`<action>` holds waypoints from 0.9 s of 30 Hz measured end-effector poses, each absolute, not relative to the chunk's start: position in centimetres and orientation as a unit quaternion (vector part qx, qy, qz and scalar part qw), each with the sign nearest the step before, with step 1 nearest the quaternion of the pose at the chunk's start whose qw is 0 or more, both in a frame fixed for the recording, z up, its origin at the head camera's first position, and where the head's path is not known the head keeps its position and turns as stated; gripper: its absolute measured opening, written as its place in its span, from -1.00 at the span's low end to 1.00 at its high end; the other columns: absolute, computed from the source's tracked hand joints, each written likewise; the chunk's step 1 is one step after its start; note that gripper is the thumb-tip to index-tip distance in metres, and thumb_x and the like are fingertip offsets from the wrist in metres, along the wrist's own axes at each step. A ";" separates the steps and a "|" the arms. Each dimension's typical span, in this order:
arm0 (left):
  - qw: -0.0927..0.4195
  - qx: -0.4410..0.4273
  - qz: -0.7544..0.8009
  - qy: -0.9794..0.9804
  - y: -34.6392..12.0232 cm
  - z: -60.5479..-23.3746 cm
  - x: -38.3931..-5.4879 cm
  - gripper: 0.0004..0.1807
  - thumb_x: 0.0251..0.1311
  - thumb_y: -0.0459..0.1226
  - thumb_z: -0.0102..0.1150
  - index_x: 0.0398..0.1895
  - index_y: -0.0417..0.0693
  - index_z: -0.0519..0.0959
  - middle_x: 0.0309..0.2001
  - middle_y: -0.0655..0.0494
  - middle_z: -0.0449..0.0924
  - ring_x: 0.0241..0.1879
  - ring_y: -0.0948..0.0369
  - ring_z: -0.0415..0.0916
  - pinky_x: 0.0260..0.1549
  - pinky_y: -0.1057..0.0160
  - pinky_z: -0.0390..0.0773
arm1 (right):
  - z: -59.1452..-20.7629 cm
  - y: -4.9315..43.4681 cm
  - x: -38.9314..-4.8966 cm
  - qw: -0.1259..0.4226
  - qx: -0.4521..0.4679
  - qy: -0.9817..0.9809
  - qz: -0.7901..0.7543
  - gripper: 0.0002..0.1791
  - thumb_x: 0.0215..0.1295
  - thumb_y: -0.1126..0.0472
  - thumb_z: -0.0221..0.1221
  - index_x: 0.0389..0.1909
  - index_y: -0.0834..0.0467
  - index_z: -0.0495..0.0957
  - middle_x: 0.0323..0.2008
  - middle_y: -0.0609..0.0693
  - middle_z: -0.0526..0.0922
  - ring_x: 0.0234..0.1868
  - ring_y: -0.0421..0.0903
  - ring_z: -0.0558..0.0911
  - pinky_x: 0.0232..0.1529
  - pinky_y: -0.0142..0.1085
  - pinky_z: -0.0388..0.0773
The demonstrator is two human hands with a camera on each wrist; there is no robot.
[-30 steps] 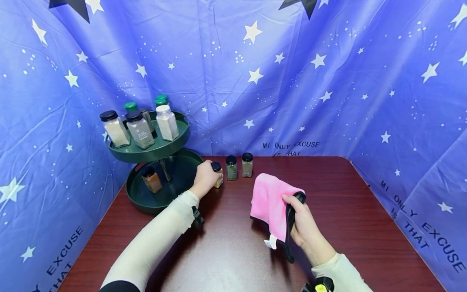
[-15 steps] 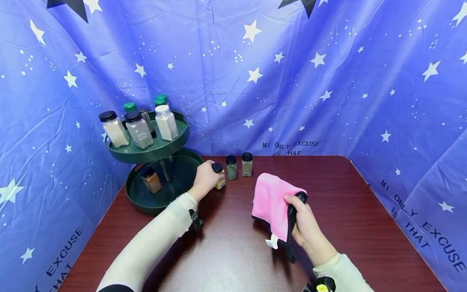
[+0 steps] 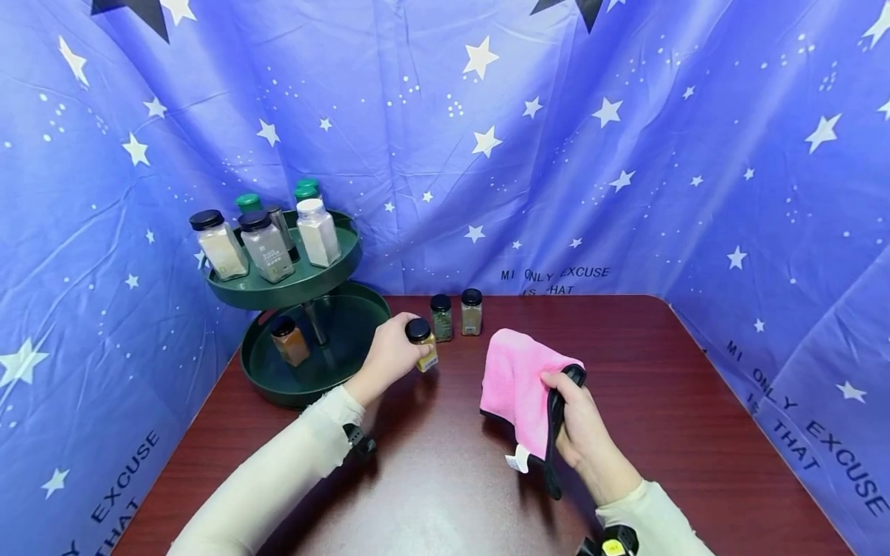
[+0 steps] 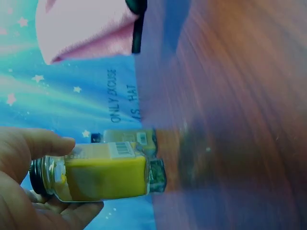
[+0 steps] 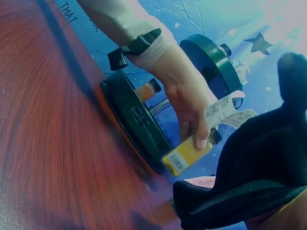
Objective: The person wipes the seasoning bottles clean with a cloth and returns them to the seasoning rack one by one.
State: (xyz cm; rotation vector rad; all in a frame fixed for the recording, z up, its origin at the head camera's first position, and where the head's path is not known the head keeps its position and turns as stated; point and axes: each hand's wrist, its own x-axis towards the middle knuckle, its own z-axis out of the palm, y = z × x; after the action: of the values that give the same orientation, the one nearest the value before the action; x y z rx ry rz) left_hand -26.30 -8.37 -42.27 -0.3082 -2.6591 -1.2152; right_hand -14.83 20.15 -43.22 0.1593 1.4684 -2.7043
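the left hand [image 3: 389, 354] grips a yellow jar [image 3: 427, 358] between thumb and fingers, close to its black cap [image 3: 418, 330]. the jar is capped and looks to be just off the table [image 3: 695, 432], between the green rack [image 3: 295, 296] and a green jar [image 3: 441, 322]. a tan jar [image 3: 471, 316] stands just beside the green one, both upright on the table. the right hand [image 3: 587, 432] pinches a pink cloth [image 3: 518, 374], thumb on top; its black side faces the right wrist camera, and a white tag [image 3: 518, 459] hangs from its lower edge. on the rack's lower tray sits an orange-brown jar [image 3: 293, 349]; more jars, including a white-capped jar [image 3: 319, 238], crowd the upper tray. a blue starry curtain [image 3: 417, 154] hangs behind.
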 end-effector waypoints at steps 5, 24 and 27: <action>0.097 -0.115 -0.420 -0.895 -8.5 -42.1 -24.3 -0.48 -0.04 -0.28 0.57 0.03 -0.14 0.60 -0.08 -0.04 0.71 -0.11 0.07 0.64 -0.03 0.02 0.65 | -43.3 20.0 -14.9 0.032 0.056 0.472 -0.879 -0.75 0.50 0.31 -0.03 -0.35 0.04 0.55 -0.46 -0.12 0.71 -0.43 -0.25 0.70 -0.38 -0.36 0.65; 0.075 -0.155 -0.433 -0.885 -7.8 -43.1 -20.6 -0.34 -0.05 -0.32 0.59 0.19 -0.12 0.54 -0.02 -0.04 0.71 -0.16 0.14 0.65 -0.14 0.10 0.68 | -43.0 19.8 -15.2 0.033 0.070 0.478 -0.875 -0.80 0.45 0.33 -0.04 -0.35 0.07 0.50 -0.46 -0.12 0.67 -0.45 -0.25 0.67 -0.39 -0.36 0.63; 0.067 -0.167 -0.432 -0.884 -7.6 -43.6 -20.1 -0.32 -0.06 -0.33 0.59 0.20 -0.12 0.54 -0.04 -0.02 0.71 -0.19 0.17 0.63 -0.15 0.13 0.66 | -43.1 19.8 -15.3 0.032 0.074 0.479 -0.874 -0.80 0.45 0.33 -0.04 -0.35 0.07 0.48 -0.47 -0.12 0.67 -0.44 -0.25 0.67 -0.39 -0.36 0.63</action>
State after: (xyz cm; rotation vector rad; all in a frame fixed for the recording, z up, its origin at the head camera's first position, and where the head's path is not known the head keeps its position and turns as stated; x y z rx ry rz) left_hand -20.15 -7.57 -43.57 -0.5019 -2.6636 -1.3024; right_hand -15.34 19.84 -43.06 0.2290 1.4758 -2.6913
